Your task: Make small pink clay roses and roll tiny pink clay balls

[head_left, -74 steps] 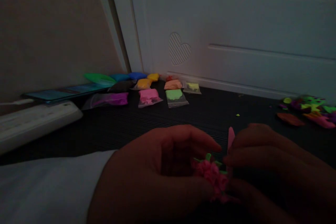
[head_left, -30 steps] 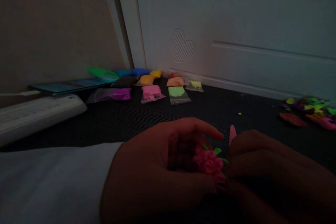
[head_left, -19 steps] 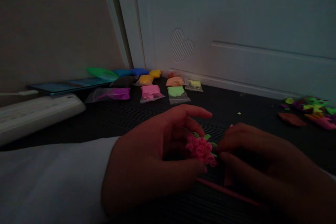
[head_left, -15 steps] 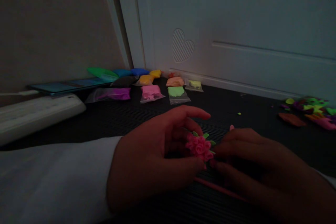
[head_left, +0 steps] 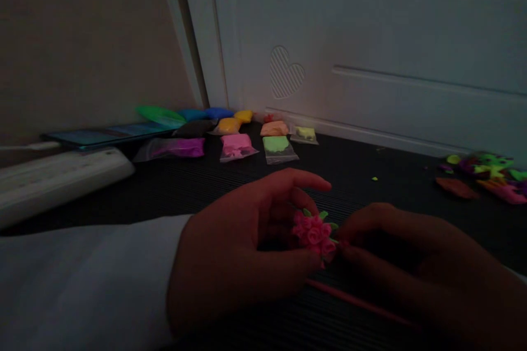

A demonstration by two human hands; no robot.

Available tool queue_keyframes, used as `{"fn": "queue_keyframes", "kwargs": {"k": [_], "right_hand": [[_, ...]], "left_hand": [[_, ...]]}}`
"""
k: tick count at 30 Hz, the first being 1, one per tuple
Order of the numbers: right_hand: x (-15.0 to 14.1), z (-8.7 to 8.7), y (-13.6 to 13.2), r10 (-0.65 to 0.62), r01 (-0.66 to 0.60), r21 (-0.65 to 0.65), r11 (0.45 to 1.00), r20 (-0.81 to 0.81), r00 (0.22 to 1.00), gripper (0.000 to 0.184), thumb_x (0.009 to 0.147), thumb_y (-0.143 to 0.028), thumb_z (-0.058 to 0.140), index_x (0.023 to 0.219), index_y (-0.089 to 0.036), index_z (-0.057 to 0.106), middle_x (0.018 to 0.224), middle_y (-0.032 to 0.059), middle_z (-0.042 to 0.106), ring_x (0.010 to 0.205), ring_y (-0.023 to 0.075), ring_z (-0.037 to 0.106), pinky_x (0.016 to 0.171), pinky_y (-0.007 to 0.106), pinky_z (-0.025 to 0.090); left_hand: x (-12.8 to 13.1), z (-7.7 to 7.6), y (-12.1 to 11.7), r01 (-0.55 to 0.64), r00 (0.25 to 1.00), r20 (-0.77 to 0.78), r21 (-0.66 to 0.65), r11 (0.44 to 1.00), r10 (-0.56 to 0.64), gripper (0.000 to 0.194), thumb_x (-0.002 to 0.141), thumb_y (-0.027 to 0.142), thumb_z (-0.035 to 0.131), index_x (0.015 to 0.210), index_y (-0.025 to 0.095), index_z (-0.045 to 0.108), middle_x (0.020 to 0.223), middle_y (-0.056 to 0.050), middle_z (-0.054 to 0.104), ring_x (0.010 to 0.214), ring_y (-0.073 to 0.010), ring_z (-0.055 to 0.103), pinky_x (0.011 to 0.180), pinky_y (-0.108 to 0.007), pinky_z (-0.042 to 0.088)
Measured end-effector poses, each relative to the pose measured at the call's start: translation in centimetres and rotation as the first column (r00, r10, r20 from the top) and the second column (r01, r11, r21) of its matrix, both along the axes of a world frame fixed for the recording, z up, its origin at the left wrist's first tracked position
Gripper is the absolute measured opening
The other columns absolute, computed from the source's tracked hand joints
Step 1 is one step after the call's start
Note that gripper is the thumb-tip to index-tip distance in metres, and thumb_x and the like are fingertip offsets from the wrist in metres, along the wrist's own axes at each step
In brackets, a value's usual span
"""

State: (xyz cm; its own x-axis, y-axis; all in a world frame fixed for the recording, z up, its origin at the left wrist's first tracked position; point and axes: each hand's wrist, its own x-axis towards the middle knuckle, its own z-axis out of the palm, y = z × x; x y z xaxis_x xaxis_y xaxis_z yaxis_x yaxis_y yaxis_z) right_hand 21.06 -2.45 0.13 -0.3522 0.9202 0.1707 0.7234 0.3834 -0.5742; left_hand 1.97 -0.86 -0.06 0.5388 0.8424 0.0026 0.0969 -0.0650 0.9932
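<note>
A small bunch of pink clay roses point(head_left: 315, 233) with green leaves sits between the thumb and curled fingers of my left hand point(head_left: 242, 252); its index finger is stretched out above. My right hand point(head_left: 415, 263) comes in from the right, thumb and index finger pinched at the right edge of the bunch. A small pink clay piece point(head_left: 343, 243) shows at those fingertips, touching or nearly touching the roses; its shape is mostly hidden. Below both hands, a thin pink clay strip point(head_left: 358, 300) lies on the dark tabletop, running under my right hand.
Bags of coloured clay, including a pink one point(head_left: 237, 146) and a light green one point(head_left: 278, 148), lie at the back. A power strip point(head_left: 61, 181) and a phone point(head_left: 111, 134) are at left. Mixed clay pieces point(head_left: 494, 173) lie far right. A white panel point(head_left: 370, 38) rises behind.
The right hand's fingers have closed into a pinch at the bunch's right side, and the pink tip above its knuckles is out of sight. More of the strip shows. The left hand barely moved.
</note>
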Motion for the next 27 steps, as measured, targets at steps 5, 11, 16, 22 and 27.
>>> {"fn": "queue_keyframes", "kwargs": {"k": [5, 11, 16, 22, 27], "right_hand": [[0.06, 0.11, 0.25, 0.028, -0.028, -0.009, 1.0, -0.024, 0.999, 0.017, 0.069, -0.017, 0.055, 0.081, -0.029, 0.056, 0.071, -0.009, 0.061, 0.063, 0.0078, 0.058, 0.05, 0.017, 0.046], [0.15, 0.05, 0.25, 0.058, -0.055, 0.034, 0.998, -0.091, 0.994, 0.022, 0.07, -0.016, 0.053, 0.087, -0.03, 0.056, 0.078, -0.0065, 0.06, 0.068, 0.008, 0.058, 0.053, 0.017, 0.047], [0.19, 0.1, 0.43, 0.065, -0.059, 0.045, 0.997, -0.143, 0.988, 0.017, 0.07, -0.014, 0.053, 0.08, -0.028, 0.056, 0.078, -0.0059, 0.058, 0.067, 0.0077, 0.057, 0.052, 0.015, 0.046], [0.32, 0.0, 0.55, 0.027, -0.033, -0.036, 0.999, -0.16, 0.987, 0.017, 0.073, -0.02, 0.053, 0.086, -0.031, 0.052, 0.081, -0.0084, 0.058, 0.069, 0.0068, 0.057, 0.058, 0.015, 0.047], [0.45, -0.04, 0.35, 0.028, -0.04, -0.07, 0.997, -0.166, 0.986, 0.016, 0.074, -0.022, 0.051, 0.087, -0.031, 0.053, 0.082, -0.007, 0.06, 0.072, 0.0092, 0.059, 0.06, 0.018, 0.048]], "left_hand": [[0.09, 0.16, 0.13, 0.009, 1.0, 0.002, -0.008, 1.0, -0.009, 0.047, 0.065, 0.01, 0.061, 0.104, 0.028, 0.043, 0.086, 0.004, 0.051, 0.075, -0.0079, 0.055, 0.067, -0.018, 0.046], [0.05, 0.18, 0.1, 0.009, 1.0, 0.01, -0.025, 1.0, -0.009, 0.044, 0.066, 0.01, 0.061, 0.103, 0.026, 0.044, 0.086, 0.004, 0.053, 0.076, -0.0084, 0.055, 0.067, -0.019, 0.046], [-0.07, 0.2, 0.21, 0.025, 1.0, 0.0, -0.028, 0.999, -0.025, 0.045, 0.065, 0.011, 0.062, 0.103, 0.028, 0.044, 0.085, 0.004, 0.054, 0.077, -0.0088, 0.055, 0.067, -0.019, 0.046], [0.03, 0.33, 0.31, 0.028, 1.0, -0.01, -0.032, 0.999, -0.029, 0.043, 0.066, 0.012, 0.061, 0.102, 0.028, 0.045, 0.087, 0.004, 0.054, 0.078, -0.0098, 0.056, 0.067, -0.019, 0.046], [0.02, 0.2, 0.18, 0.019, 1.0, -0.019, -0.025, 1.0, -0.019, 0.042, 0.066, 0.012, 0.061, 0.101, 0.029, 0.046, 0.087, 0.004, 0.055, 0.079, -0.0109, 0.057, 0.069, -0.021, 0.046]]}}
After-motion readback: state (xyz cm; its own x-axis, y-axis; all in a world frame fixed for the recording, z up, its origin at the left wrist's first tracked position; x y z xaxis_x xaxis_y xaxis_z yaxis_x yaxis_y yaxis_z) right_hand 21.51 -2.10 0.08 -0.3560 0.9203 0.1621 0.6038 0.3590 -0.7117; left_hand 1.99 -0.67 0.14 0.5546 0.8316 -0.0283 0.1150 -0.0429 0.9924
